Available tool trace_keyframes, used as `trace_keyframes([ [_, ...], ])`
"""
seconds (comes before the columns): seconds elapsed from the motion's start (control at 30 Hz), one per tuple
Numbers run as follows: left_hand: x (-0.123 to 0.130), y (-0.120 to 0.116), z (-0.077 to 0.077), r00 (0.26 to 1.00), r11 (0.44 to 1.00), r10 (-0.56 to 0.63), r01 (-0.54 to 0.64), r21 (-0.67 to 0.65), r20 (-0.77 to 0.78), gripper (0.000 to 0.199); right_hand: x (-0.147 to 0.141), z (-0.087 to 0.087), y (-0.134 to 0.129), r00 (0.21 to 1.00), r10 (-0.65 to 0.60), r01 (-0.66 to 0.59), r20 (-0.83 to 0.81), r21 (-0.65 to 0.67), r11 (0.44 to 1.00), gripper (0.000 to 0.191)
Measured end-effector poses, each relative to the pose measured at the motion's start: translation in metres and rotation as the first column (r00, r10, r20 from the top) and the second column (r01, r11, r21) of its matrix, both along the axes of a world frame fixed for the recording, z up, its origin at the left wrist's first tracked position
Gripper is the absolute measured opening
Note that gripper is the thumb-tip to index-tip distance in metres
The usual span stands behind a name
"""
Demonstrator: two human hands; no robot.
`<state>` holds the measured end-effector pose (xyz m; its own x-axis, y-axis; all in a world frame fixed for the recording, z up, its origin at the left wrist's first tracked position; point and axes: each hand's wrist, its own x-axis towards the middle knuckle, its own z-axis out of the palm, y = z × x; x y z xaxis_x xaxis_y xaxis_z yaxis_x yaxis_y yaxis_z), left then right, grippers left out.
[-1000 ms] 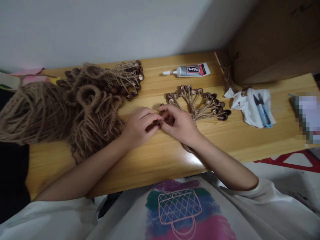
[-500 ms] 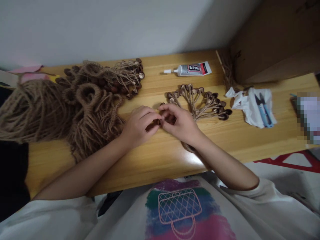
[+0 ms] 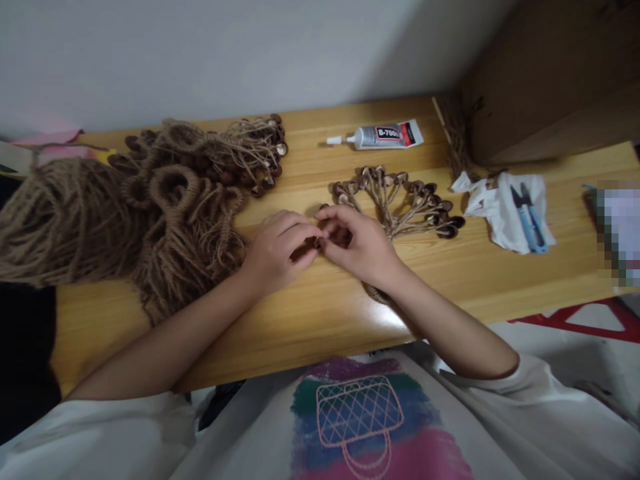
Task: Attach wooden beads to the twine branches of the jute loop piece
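My left hand (image 3: 283, 250) and my right hand (image 3: 357, 247) meet fingertip to fingertip over the table. Between them is a small dark brown piece (image 3: 317, 243), pinched by both; it looks like one of the brown shells. Just beyond and right of my right hand, a twine piece (image 3: 395, 217) fans out in strands tipped with brown shells. Its wrapped loop (image 3: 375, 293) shows partly below my right wrist. Left of my left hand lies a twine bundle with a wrapped ring (image 3: 173, 190).
A glue tube (image 3: 385, 136) lies at the back. Blue snips (image 3: 531, 223) rest on white plastic (image 3: 500, 213) at right, before a cardboard box (image 3: 550, 87). Shell-tipped twine (image 3: 240, 150) and a large twine heap (image 3: 70, 223) cover the left. A pixelated object (image 3: 620, 230) sits far right.
The fingertips have shifted very slightly around the small brown piece. Both hands stay in nearly the same place, and the view has moved a little.
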<state>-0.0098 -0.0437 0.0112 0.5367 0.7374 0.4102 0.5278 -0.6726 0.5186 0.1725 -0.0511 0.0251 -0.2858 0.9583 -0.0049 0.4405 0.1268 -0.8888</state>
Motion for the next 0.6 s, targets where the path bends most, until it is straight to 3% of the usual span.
trace_keyframes([
  [0.6,-0.0008,-0.0001,-0.0013,1.000,1.000,0.005,-0.005,-0.016,-0.003,0.010,-0.0018,0.0012,-0.0006,0.998,-0.008,0.007,0.054,0.019,1.000,0.030],
])
